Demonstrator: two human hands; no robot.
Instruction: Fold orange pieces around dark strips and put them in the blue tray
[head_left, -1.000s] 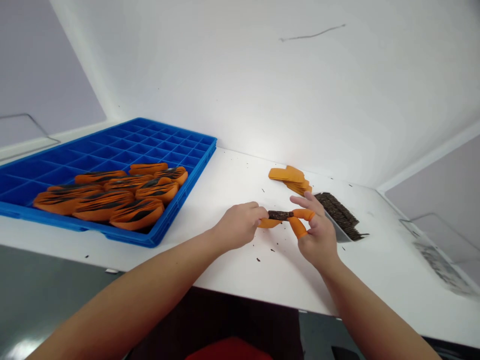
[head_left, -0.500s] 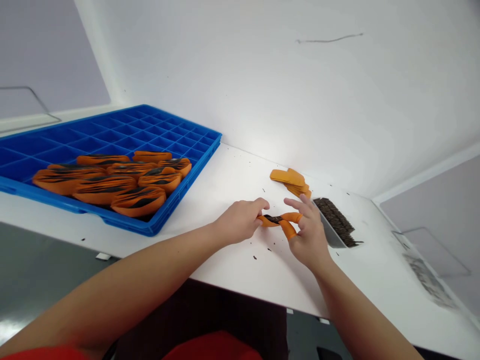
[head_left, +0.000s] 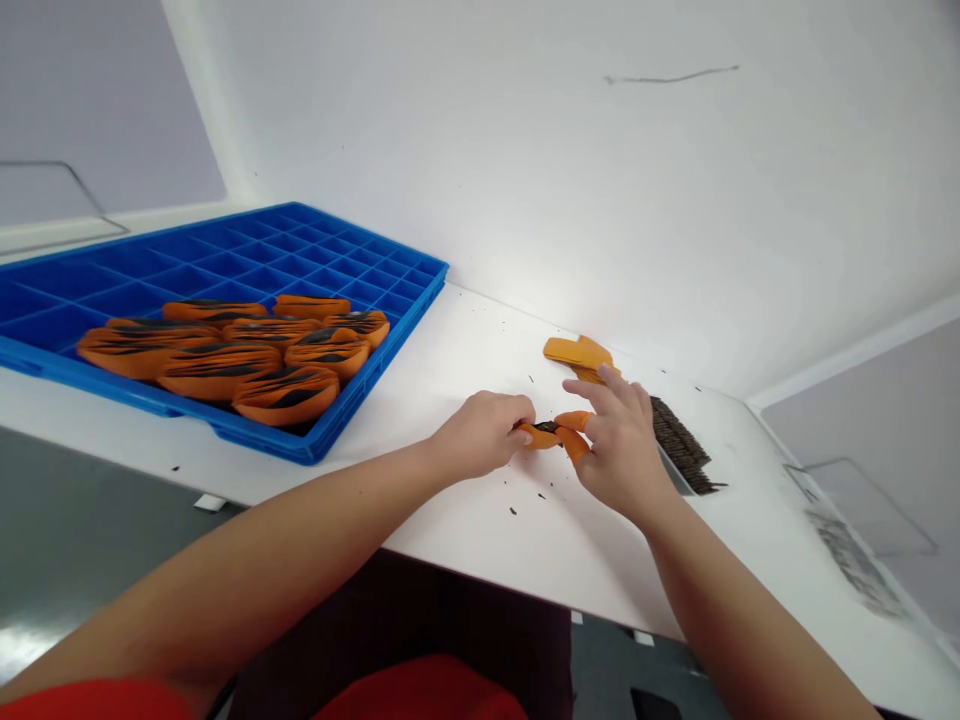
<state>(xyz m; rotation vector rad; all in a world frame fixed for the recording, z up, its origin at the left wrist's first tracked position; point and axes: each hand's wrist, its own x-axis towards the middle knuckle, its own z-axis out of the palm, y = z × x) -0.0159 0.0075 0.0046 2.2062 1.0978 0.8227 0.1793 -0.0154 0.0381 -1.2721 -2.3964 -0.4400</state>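
Note:
My left hand [head_left: 484, 435] pinches one end of a small orange paper wrapper [head_left: 538, 439] just over the white table. A dark, flaky piece [head_left: 547, 426] lies in its fold. From the other side comes my right hand [head_left: 622, 445], orange finger covers on its thumb and index finger. Those two tips are closed at the wrapper's right end, against the dark piece; its other fingers are raised. Just beyond the right hand is a stack of orange paper slips [head_left: 576, 350]. Beside that hand stands a white container [head_left: 679, 478] with rows of dark brown strips [head_left: 679, 442], partly hidden.
A blue tray [head_left: 382, 395] divided into compartments stands at the left, its near part filled with bundles of orange wrappers [head_left: 289, 392]. Dark crumbs [head_left: 513, 511] are scattered on the white table [head_left: 465, 520]. A white wall [head_left: 525, 150] rises behind.
My right thumb and index finger have come together at the wrapper's right end, where they were apart before. The right hand now covers more of the container. The view has shifted slightly.

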